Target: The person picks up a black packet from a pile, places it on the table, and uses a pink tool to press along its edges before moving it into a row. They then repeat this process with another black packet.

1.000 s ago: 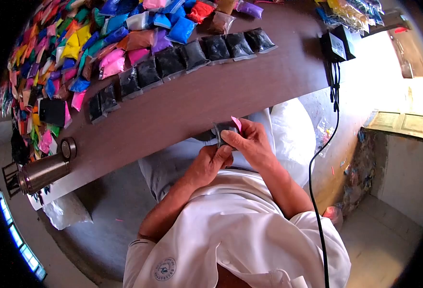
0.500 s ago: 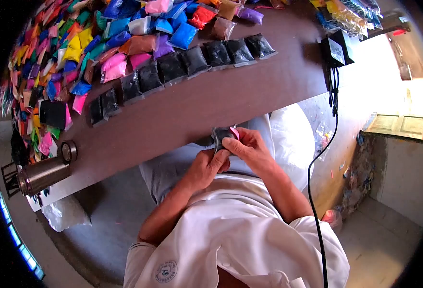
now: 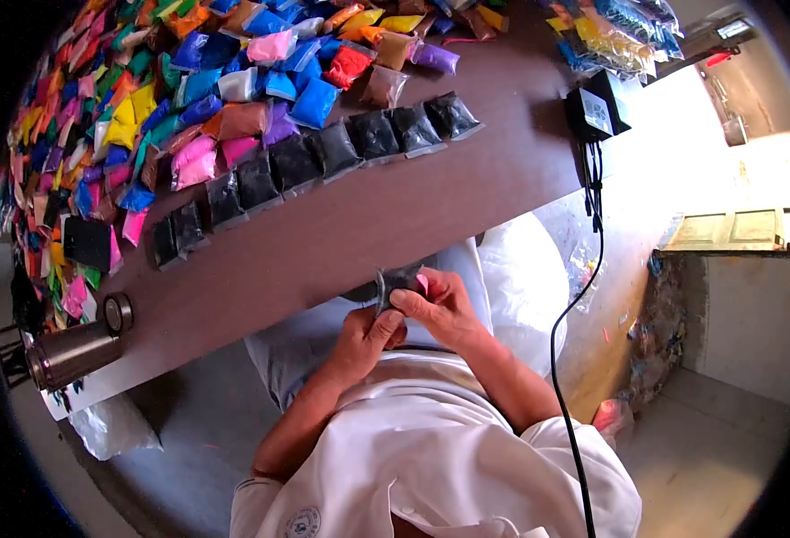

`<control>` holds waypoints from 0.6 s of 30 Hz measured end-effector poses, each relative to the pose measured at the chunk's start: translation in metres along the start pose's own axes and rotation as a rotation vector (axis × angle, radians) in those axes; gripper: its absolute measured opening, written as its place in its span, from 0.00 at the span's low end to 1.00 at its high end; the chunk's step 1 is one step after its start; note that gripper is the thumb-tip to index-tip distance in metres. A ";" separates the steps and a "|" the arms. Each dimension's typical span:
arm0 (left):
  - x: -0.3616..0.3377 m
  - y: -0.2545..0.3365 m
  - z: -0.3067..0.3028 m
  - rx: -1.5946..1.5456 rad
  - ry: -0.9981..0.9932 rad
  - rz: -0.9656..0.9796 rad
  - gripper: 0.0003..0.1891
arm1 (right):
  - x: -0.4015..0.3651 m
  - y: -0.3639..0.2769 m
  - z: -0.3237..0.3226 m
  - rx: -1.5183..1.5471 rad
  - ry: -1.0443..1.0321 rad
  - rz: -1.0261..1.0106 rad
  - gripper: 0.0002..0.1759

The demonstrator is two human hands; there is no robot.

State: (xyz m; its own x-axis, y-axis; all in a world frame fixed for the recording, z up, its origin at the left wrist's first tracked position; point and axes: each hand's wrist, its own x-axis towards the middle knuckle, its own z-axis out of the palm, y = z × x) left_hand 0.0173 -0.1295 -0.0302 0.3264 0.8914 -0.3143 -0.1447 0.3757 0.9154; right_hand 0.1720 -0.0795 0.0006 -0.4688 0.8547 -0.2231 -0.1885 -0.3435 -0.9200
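Note:
Between my two hands is a small clear packet with black contents [image 3: 397, 282], just off the near edge of the table and above my lap. My left hand [image 3: 368, 334] is closed on its lower end, the thumb pressing and the other fingers curled beneath. My right hand [image 3: 444, 312] pinches the packet's right side with the thumb on top. A bit of something pink [image 3: 423, 283] shows by the right fingers; what it is I cannot make out. On the table beyond, several similar black packets [image 3: 337, 149] lie in a slanting row.
A large heap of coloured packets [image 3: 202, 85] covers the table's far left. A metal flask [image 3: 76, 351] lies near the left corner, beside its round lid [image 3: 118, 312]. At right stands a black box [image 3: 597, 109] with a cable [image 3: 556, 345] hanging down past my right arm.
The camera view has shifted, so the table and hands sit slightly lower and further left. Both hands keep their hold on the black packet, with little visible change in grip.

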 end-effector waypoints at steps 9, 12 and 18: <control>0.002 0.007 0.000 0.086 -0.052 -0.028 0.28 | 0.003 0.006 -0.004 0.019 0.091 0.004 0.09; 0.000 0.000 0.002 0.087 -0.075 0.007 0.28 | -0.001 0.002 -0.004 0.036 0.068 0.053 0.08; 0.003 0.004 -0.003 -0.043 0.007 0.018 0.22 | -0.002 -0.006 0.004 -0.054 0.109 -0.024 0.09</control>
State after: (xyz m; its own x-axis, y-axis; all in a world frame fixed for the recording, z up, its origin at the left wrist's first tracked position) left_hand 0.0144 -0.1245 -0.0282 0.3165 0.9000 -0.2999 -0.1909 0.3701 0.9092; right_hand 0.1706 -0.0805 0.0078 -0.3680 0.9005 -0.2318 -0.1502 -0.3036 -0.9409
